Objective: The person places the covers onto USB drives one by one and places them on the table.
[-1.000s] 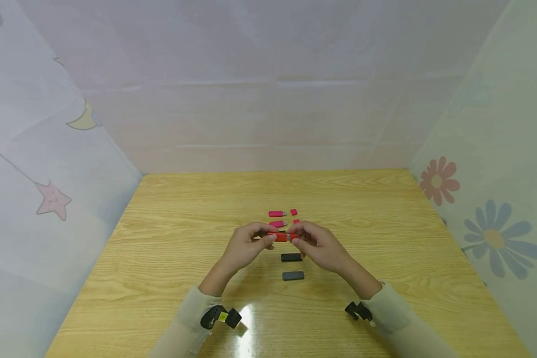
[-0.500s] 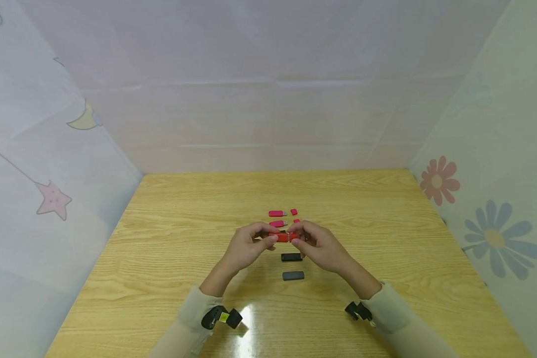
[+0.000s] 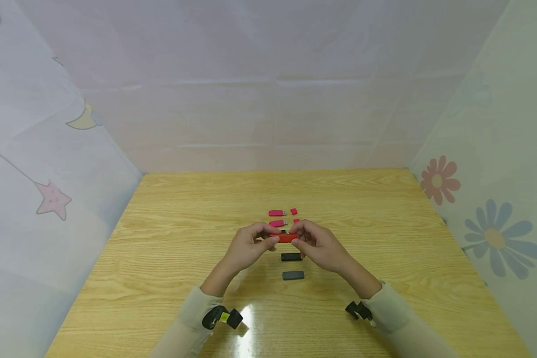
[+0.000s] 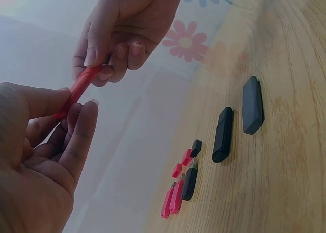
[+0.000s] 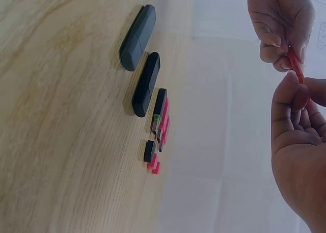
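Observation:
A red USB stick (image 3: pixel 287 238) is held level above the table between both hands, its cap pushed on so that no metal plug shows. My left hand (image 3: pixel 247 246) pinches the body end between thumb and fingers. At the other end my right hand (image 3: pixel 320 247) pinches the cap the same way. In the left wrist view the red USB stick (image 4: pixel 79 90) slants from one set of fingertips to the other. Below the hands lie a black USB stick (image 3: pixel 291 257) and a grey USB stick (image 3: pixel 293 275), both capped.
Farther back lie two uncapped pink USB sticks (image 3: pixel 276 213) with their pink caps (image 3: pixel 294 212) to the right. An uncapped black USB stick (image 4: pixel 189 184) and its black cap (image 4: pixel 196 148) sit beside them. Patterned cloth walls border the wooden table (image 3: pixel 170 209).
The gap between the red cap and the body has closed, hiding the metal plug. Both hands stay in nearly the same place.

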Demonstrator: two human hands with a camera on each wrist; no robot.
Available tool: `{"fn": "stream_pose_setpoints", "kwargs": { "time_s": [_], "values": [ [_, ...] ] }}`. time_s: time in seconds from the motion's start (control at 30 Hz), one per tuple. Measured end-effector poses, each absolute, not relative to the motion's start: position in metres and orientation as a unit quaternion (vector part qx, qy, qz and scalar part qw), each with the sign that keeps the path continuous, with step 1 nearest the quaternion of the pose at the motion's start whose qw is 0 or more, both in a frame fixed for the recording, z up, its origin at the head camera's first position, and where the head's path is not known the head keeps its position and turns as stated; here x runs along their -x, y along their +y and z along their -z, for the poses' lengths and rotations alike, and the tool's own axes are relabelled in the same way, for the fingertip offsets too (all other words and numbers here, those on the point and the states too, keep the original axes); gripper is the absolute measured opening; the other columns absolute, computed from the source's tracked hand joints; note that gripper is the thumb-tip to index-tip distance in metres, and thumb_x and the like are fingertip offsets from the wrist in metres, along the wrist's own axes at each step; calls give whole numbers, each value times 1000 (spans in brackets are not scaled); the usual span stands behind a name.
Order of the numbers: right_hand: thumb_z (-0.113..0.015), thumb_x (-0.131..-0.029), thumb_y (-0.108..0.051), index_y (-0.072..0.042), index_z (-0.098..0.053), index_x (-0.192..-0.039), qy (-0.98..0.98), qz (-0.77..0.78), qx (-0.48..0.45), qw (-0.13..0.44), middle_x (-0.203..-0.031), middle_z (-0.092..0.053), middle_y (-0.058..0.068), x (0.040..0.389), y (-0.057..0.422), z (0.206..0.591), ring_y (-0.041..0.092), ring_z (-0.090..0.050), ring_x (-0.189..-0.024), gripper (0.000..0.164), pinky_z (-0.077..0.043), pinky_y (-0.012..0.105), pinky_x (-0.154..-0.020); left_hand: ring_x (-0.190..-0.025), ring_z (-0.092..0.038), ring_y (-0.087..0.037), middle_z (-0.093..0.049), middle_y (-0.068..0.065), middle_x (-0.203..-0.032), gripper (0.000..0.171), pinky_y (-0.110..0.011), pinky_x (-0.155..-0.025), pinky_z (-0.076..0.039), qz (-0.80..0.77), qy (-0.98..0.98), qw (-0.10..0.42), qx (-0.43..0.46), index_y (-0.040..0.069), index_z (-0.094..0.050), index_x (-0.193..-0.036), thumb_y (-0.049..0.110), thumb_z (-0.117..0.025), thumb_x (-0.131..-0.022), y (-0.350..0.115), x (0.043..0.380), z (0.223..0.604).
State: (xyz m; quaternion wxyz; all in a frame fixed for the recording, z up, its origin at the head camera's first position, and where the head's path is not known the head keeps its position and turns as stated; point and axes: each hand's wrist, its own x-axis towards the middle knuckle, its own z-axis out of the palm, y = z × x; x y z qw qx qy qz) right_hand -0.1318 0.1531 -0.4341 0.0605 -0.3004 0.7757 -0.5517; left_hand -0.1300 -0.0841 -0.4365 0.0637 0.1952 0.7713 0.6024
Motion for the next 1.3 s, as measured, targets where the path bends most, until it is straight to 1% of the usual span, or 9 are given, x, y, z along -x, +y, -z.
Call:
{"fn": "stream_pose_setpoints", "kwargs": {
  "time_s": [0.17,0.33,0.4,0.43,0.63,0.77,0.87,1.0,1.3],
  "values": [
    [-61,-102,-10,-7,-61,-114,780,547,296,63,-85,-63,5,132,153,433,32,-61,-64,13,-55,31,-58,-79,-72,-18,-70,-10,-102,16,-54,-78,-58,-604,770,69,-195,6,-71,-112,15,-68,-99,-84,131,437],
    [-62,-102,-11,-9,-62,-114,784,545,289,67,-83,-63,4,132,153,432,32,-62,-64,13,-55,31,-58,-80,-72,-18,-70,-10,-104,17,-38,-75,-61,-599,773,74,-193,5,-71,-112,14,-68,-99,-83,130,436],
    [-62,-102,-11,-10,-62,-114,787,542,288,67,-82,-63,4,133,153,433,29,-62,-64,12,-55,32,-58,-80,-72,-17,-70,-10,-104,17,-32,-74,-60,-595,777,75,-190,6,-71,-112,15,-68,-98,-83,130,436],
    [-62,-102,-11,-11,-62,-114,788,540,289,66,-82,-62,3,133,153,434,26,-62,-63,12,-55,33,-57,-80,-72,-17,-70,-9,-104,17,-34,-74,-61,-595,778,75,-189,6,-71,-112,15,-68,-98,-83,130,436],
    [-62,-102,-11,-12,-62,-113,793,534,287,64,-79,-62,1,133,152,433,20,-61,-62,12,-56,38,-57,-79,-72,-17,-70,-9,-102,16,-47,-76,-60,-595,778,76,-184,6,-72,-111,15,-69,-98,-82,130,436],
    [-62,-101,-8,-9,-63,-114,796,530,285,62,-78,-62,1,132,152,433,15,-60,-62,12,-54,32,-56,-78,-71,-16,-70,-9,-101,16,-50,-77,-59,-595,779,76,-185,4,-72,-110,15,-68,-98,-80,130,435],
    [-61,-102,-8,-7,-63,-114,800,526,280,65,-79,-62,2,132,151,432,14,-60,-62,13,-52,29,-55,-78,-71,-15,-71,-8,-100,15,-54,-77,-58,-590,783,77,-179,6,-72,-109,15,-69,-98,-79,130,435],
    [-61,-102,-9,-6,-63,-115,804,523,274,68,-80,-63,3,132,151,432,14,-61,-63,13,-50,28,-54,-77,-71,-15,-71,-6,-99,13,-56,-77,-57,-584,788,78,-176,8,-73,-108,14,-69,-98,-77,131,435],
    [-61,-102,-9,-8,-63,-114,805,519,282,57,-81,-62,2,131,152,433,13,-60,-62,13,-51,28,-54,-76,-71,-15,-72,-7,-97,13,-56,-76,-57,-588,784,74,-186,6,-72,-109,13,-69,-97,-76,132,438]
  ]
}}
